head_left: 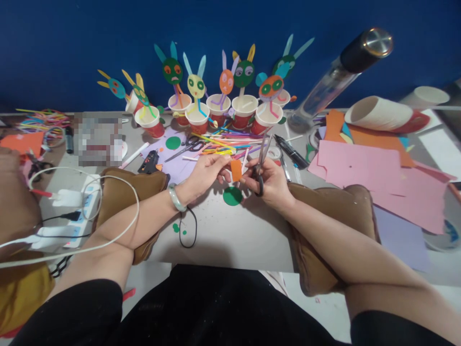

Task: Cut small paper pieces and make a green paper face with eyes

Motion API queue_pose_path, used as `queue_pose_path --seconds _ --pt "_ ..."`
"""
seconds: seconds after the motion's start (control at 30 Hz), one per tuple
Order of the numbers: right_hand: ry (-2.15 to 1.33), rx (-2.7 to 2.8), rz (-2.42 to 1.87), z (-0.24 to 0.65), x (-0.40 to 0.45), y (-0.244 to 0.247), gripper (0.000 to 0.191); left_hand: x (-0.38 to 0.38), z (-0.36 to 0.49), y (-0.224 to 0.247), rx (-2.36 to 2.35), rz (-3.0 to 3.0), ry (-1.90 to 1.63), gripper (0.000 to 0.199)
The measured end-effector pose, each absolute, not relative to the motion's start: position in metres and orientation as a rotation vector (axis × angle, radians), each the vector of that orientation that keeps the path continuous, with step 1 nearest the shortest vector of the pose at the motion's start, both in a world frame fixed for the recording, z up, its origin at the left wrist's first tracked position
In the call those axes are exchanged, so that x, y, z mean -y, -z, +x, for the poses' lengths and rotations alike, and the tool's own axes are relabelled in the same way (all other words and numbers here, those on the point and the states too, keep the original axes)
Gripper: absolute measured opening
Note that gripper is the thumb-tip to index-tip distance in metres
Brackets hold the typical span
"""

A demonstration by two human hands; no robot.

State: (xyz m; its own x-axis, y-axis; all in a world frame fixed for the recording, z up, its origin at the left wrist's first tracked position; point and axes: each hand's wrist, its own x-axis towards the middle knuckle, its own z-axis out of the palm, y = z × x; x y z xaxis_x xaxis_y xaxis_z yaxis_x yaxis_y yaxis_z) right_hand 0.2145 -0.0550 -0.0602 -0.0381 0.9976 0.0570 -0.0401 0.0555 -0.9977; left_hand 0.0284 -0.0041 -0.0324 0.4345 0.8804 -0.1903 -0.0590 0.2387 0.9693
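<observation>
A small piece of orange paper [236,170] is pinched in my left hand [212,172], just above the table. My right hand [269,181] is closed around a pair of scissors [260,175], whose blades point up and away from me. The fingertips of that hand also reach the lower right edge of the orange paper. Below both hands a green paper circle [233,196] lies flat on the table. Behind them is a pile of colourful pipe cleaners or thin sticks [230,139].
Several red-and-white paper cups [197,119] with paper animal figures stand along the blue wall. A clear bottle [329,81] leans at the right near pink paper [360,166]. Brown cushions [333,216] lie under my forearms. A power strip [84,206] with cables is at left.
</observation>
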Motion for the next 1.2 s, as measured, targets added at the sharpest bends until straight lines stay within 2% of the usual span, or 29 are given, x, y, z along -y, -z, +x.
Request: queue_pose_path --seconds 0.13,0.43,0.73,1.2 --pt "-1.200 1.224 -1.129 0.215 0.054 0.058 0.056 0.003 0.028 0.036 -0.869 1.154 -0.729 0.055" --pt "-1.234 1.207 -1.147 0.215 0.053 0.059 0.059 0.007 0.026 0.040 -0.807 1.192 -0.640 0.030" --pt "-1.334 1.252 -1.110 0.213 0.056 0.058 0.054 -0.001 0.022 0.034 -0.820 1.217 -0.753 0.029" --pt "-1.480 1.448 -1.156 0.205 0.065 0.062 0.061 -0.005 0.021 0.031 -0.837 1.149 -0.843 0.027"
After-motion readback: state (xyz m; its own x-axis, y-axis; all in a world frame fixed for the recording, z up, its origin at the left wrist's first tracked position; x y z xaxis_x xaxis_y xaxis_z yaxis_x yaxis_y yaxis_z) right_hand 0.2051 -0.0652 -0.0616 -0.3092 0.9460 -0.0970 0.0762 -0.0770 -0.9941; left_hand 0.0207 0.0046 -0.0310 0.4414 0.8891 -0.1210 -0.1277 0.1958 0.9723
